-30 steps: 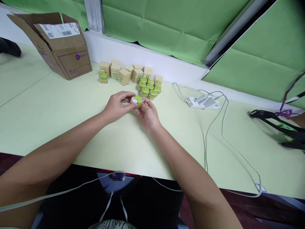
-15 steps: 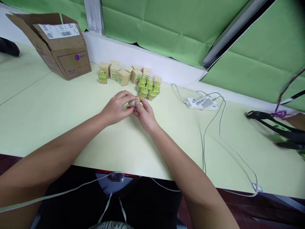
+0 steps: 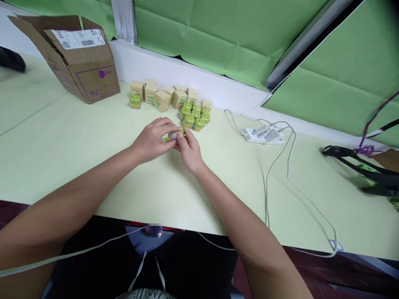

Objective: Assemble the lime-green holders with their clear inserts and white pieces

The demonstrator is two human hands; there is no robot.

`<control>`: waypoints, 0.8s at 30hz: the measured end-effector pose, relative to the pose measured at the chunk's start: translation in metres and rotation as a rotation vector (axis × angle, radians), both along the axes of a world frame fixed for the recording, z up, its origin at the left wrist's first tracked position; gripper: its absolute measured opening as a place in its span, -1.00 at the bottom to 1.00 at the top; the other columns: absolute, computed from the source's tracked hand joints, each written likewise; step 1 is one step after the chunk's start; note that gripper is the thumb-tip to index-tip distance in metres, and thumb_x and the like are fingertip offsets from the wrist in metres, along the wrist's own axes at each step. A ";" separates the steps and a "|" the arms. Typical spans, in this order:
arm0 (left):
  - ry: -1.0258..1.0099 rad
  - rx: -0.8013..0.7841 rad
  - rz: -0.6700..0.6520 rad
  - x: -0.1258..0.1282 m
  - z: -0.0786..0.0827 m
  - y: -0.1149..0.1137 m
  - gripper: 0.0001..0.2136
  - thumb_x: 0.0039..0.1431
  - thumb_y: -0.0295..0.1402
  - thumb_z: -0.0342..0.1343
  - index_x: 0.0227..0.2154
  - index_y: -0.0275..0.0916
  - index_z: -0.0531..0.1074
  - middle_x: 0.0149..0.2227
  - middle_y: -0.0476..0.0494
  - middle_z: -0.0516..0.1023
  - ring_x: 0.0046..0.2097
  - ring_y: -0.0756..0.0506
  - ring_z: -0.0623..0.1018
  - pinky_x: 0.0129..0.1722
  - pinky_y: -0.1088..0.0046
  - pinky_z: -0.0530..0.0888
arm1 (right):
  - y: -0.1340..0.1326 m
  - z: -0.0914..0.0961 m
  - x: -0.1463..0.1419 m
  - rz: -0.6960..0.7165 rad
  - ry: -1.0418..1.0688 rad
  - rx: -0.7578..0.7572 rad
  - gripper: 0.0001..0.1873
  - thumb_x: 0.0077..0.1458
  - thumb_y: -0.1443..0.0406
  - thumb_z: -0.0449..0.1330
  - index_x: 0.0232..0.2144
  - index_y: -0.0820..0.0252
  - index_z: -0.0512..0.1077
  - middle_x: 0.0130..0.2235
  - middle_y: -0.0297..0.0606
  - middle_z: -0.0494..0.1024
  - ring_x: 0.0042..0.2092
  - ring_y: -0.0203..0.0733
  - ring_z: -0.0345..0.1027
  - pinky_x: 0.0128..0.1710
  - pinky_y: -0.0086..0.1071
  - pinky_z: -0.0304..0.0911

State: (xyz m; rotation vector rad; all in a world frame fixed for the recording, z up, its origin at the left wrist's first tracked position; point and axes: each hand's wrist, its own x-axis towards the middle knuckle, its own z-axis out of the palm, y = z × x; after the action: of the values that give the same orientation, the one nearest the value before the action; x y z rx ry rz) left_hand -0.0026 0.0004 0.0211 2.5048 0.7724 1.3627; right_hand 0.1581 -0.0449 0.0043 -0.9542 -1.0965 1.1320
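My left hand and my right hand meet over the middle of the table, fingers closed around one small object. What shows of it is a smooth whitish rounded piece and a bright green part. The right thumb presses against the whitish piece. Fingers cover the rest, so its exact kind is unclear. Just behind my hands stands a group of small clear tubs with green lids and loops on top. Another green-lidded tub stands apart at the left.
Small brown cartons line the wall behind the tubs. A large open cardboard box stands at the left. To the right lie a white power strip and long cables. A black frame-like object sits at the far right.
My hands stay at nearly the same spot, still around the object. The right fingers have shifted slightly, and a little more of the green part shows. The surroundings look unchanged.
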 end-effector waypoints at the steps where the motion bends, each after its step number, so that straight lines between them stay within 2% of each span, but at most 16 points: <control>1: 0.001 0.014 0.001 0.000 0.000 0.000 -0.82 0.26 -0.40 0.19 -0.13 -0.14 0.62 -0.13 -0.13 0.63 -0.08 -0.14 0.60 -0.03 0.26 0.54 | 0.000 -0.001 0.000 -0.005 -0.008 0.006 -0.66 0.17 -0.03 0.39 -0.13 -0.01 0.53 -0.17 -0.37 0.56 -0.05 -0.19 0.49 0.07 -0.26 0.52; 5: 0.020 0.071 0.019 0.001 0.000 0.000 -0.85 0.24 -0.40 0.19 -0.17 -0.14 0.60 -0.16 -0.13 0.62 -0.10 -0.15 0.58 -0.05 0.25 0.54 | 0.001 -0.005 0.000 -0.030 -0.003 0.003 -0.69 0.20 -0.02 0.37 -0.14 -0.03 0.53 -0.16 -0.38 0.55 -0.01 -0.17 0.48 0.12 -0.24 0.48; 8: 0.021 0.106 0.036 0.002 0.000 0.001 -0.87 0.24 -0.40 0.17 -0.20 -0.15 0.59 -0.17 -0.14 0.61 -0.12 -0.15 0.58 -0.09 0.25 0.54 | 0.001 -0.005 -0.001 -0.022 0.004 0.002 -0.68 0.20 -0.04 0.36 -0.13 -0.04 0.52 -0.18 -0.40 0.56 -0.05 -0.19 0.50 0.11 -0.25 0.47; 18: 0.039 0.145 0.056 0.005 0.002 0.000 -0.89 0.19 -0.39 0.16 -0.24 -0.15 0.54 -0.19 -0.17 0.60 -0.13 -0.18 0.56 -0.10 0.20 0.54 | 0.004 0.004 -0.002 0.061 0.049 -0.051 -0.61 0.12 -0.07 0.40 -0.17 -0.01 0.50 -0.23 -0.41 0.58 -0.12 -0.21 0.54 -0.04 -0.32 0.55; 24: 0.016 0.090 0.065 0.007 -0.003 0.000 -0.87 0.17 -0.41 0.17 -0.21 -0.15 0.50 -0.14 -0.19 0.55 -0.08 -0.20 0.52 -0.03 0.16 0.52 | 0.003 0.005 0.000 0.074 0.021 -0.057 -0.54 0.05 -0.06 0.46 -0.12 -0.01 0.50 -0.17 -0.39 0.61 -0.09 -0.17 0.57 0.01 -0.25 0.56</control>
State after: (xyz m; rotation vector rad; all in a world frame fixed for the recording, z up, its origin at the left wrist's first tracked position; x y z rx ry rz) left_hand 0.0039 0.0005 0.0179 2.5831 0.8200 1.4314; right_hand 0.1581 -0.0423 0.0098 -0.9505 -1.0953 1.2360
